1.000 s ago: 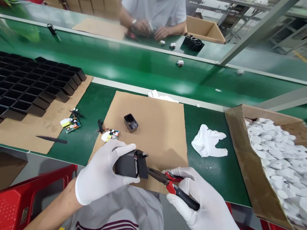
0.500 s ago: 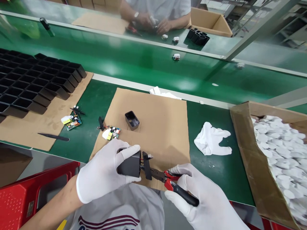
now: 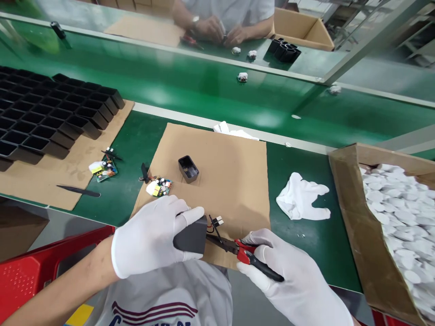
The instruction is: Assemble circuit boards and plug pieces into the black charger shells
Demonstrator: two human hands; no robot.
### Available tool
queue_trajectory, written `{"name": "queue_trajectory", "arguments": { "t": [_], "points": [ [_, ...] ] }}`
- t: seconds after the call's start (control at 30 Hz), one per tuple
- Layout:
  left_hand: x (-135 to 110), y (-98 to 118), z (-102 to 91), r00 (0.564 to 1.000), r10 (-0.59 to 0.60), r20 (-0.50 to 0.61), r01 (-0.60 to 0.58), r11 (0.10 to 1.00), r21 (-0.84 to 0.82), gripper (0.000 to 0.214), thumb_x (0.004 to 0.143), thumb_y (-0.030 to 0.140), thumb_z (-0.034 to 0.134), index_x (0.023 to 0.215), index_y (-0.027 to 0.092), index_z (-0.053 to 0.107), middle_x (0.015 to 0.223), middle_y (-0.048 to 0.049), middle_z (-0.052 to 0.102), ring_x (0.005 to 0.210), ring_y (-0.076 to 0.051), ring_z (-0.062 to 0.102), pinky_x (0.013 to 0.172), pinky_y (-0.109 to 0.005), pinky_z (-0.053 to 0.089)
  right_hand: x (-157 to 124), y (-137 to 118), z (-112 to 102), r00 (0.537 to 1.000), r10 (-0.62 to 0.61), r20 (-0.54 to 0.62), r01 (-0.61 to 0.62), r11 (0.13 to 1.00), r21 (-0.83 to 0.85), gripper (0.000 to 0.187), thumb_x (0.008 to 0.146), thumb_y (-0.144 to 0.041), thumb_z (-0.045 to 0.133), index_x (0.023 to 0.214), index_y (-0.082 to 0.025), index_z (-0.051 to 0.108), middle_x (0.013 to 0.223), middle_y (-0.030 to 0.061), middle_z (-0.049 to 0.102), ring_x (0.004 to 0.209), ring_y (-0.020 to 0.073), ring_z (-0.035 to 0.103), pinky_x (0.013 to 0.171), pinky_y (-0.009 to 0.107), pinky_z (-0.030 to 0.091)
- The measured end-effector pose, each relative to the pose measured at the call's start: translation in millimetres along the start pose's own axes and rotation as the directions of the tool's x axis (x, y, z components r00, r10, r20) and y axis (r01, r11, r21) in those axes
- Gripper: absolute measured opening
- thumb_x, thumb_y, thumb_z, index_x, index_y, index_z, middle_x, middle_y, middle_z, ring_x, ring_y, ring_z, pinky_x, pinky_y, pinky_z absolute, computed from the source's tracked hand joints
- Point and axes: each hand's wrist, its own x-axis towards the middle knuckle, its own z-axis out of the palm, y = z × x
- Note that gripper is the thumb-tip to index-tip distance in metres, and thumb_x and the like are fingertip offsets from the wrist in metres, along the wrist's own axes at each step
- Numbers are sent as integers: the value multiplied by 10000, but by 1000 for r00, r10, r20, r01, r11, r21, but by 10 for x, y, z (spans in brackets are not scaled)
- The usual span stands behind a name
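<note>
The left grip [image 3: 152, 235] clasps 1 black case [image 3: 193, 236], the right grip [image 3: 288, 271] pliers [image 3: 242, 256].

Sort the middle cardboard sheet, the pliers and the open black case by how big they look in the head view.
Cardboard sheet, by far.
Pliers, in the right hand; nearness may enlarge them.
Open black case, looking smallest.

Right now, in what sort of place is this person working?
Probably an electronics assembly workshop: rows of open black cases stand on cardboard, a circuit board lies just beyond the left hand, and the right hand holds pliers.
</note>
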Motion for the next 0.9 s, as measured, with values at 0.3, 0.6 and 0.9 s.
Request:
{"name": "queue_trajectory", "arguments": {
  "t": [0.3, 0.6, 0.9],
  "points": [
    [93, 35, -109, 996, 94, -2, -94, 995, 22, 593, 934, 566, 807, 1396, 233, 643, 968, -53, 755, 817, -232, 680, 744, -376, 567, -65, 101, -105, 999, -38, -35, 37, 999, -35, 472, 1135, -451, 522, 730, -233, 623, 833, 44, 739, 577, 132, 646, 542, 252, 498],
    [299, 194, -73, 992, -87, 89, 70, 981, 183, 465, 799, 121, 720, 1261, 170, 691, 997, -91, 714, 857, -306, 680, 723, -422, 560, 15, 37, -114, 1000, 24, 9, -24, 998, -51, 308, 1108, -407, 549, 856, -246, 620, 878, 29, 742, 675, 167, 736, 601, 279, 595],
    [537, 252, -2, 987, -103, 124, 69, 966, 249, 129, 792, 100, 655, 865, 205, 648, 780, -79, 651, 704, -306, 680, 628, -395, 483, 173, -88, -101, 972, 201, 119, -181, 970, -164, 339, 989, -566, 704, 851, -268, 619, 731, 1, 741, 554, 204, 727, 469, 288, 489]
  ]
}}
